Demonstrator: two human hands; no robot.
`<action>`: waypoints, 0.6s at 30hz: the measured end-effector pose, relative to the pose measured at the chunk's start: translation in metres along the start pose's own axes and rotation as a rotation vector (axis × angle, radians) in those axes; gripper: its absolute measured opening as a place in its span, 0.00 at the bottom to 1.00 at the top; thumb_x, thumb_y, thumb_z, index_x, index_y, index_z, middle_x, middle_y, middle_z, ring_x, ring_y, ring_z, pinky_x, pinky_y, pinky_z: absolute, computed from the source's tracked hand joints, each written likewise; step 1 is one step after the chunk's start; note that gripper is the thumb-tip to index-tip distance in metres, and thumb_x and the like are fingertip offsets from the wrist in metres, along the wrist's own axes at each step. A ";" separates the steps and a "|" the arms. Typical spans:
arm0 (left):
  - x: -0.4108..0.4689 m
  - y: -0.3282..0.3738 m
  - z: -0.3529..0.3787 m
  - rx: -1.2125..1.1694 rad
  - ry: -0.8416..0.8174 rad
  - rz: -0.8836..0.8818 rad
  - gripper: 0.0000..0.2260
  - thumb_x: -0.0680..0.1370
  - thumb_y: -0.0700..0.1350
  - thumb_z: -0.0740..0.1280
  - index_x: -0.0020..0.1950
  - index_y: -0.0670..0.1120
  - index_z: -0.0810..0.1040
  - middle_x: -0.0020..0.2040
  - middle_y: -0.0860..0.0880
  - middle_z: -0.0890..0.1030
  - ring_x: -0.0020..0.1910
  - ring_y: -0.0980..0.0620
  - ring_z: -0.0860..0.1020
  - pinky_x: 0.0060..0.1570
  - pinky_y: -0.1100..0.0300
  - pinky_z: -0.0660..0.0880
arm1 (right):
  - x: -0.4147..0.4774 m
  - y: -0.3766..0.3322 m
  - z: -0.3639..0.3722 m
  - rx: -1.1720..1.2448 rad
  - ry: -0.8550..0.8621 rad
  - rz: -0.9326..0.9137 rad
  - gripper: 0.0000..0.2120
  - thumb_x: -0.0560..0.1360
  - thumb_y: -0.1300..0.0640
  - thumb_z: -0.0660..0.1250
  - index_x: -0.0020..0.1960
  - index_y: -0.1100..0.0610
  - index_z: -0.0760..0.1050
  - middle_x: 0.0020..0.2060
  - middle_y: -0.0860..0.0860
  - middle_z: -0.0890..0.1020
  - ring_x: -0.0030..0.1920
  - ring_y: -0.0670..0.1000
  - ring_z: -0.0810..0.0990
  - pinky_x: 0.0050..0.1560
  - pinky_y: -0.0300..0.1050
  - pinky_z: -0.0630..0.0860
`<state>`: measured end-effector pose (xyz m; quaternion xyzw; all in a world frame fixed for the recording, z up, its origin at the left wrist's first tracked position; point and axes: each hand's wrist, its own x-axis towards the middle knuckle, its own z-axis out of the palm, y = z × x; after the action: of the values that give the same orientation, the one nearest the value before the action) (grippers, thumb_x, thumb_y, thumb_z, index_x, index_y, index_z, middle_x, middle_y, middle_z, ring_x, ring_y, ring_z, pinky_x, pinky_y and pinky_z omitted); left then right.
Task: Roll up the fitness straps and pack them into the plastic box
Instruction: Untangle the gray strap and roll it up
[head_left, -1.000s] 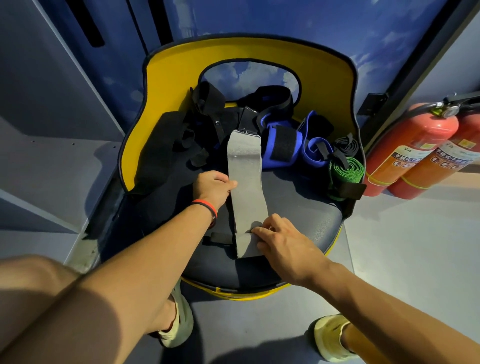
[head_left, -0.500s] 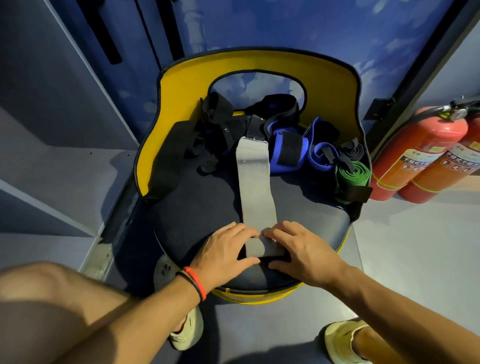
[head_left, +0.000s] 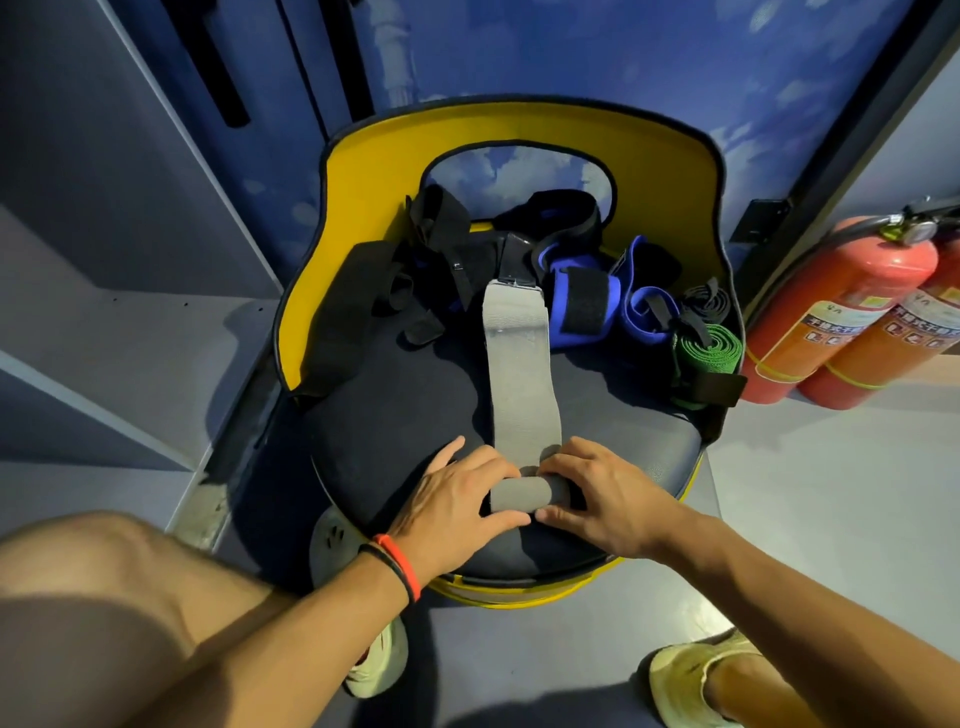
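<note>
Grey strap (head_left: 521, 395) now rolled, seemingly pinched between hands (head_left: 451, 506) (head_left: 609, 500).

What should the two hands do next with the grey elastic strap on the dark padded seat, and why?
Probably push the small roll one turn forward, away from the body. The left hand and right hand pinch the rolled near end of the grey elastic strap, yet most of its length lies flat on the dark padded seat, unrolled.
</note>
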<state>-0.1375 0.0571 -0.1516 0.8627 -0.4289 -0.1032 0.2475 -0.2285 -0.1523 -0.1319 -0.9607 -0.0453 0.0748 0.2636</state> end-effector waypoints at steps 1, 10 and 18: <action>0.000 0.001 -0.002 -0.001 -0.011 0.000 0.16 0.76 0.61 0.70 0.59 0.53 0.78 0.53 0.59 0.75 0.54 0.59 0.76 0.78 0.52 0.56 | 0.000 0.000 0.000 0.005 -0.009 0.000 0.26 0.78 0.38 0.67 0.70 0.51 0.75 0.61 0.47 0.76 0.62 0.47 0.73 0.61 0.32 0.64; 0.011 0.006 -0.014 0.093 -0.188 -0.053 0.22 0.79 0.67 0.60 0.60 0.53 0.80 0.51 0.54 0.68 0.53 0.54 0.67 0.56 0.55 0.67 | -0.008 0.006 0.007 0.110 0.074 0.132 0.23 0.75 0.28 0.60 0.57 0.44 0.76 0.49 0.45 0.74 0.48 0.46 0.75 0.49 0.42 0.76; 0.011 0.014 -0.006 -0.300 0.122 -0.440 0.20 0.71 0.62 0.75 0.43 0.50 0.71 0.35 0.49 0.78 0.32 0.54 0.75 0.33 0.55 0.74 | -0.006 -0.003 0.020 0.176 0.301 0.264 0.23 0.75 0.29 0.62 0.53 0.49 0.72 0.40 0.43 0.78 0.39 0.48 0.75 0.40 0.47 0.76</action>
<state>-0.1385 0.0433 -0.1391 0.8934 -0.1953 -0.1649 0.3695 -0.2375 -0.1407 -0.1463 -0.9319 0.1276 -0.0318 0.3379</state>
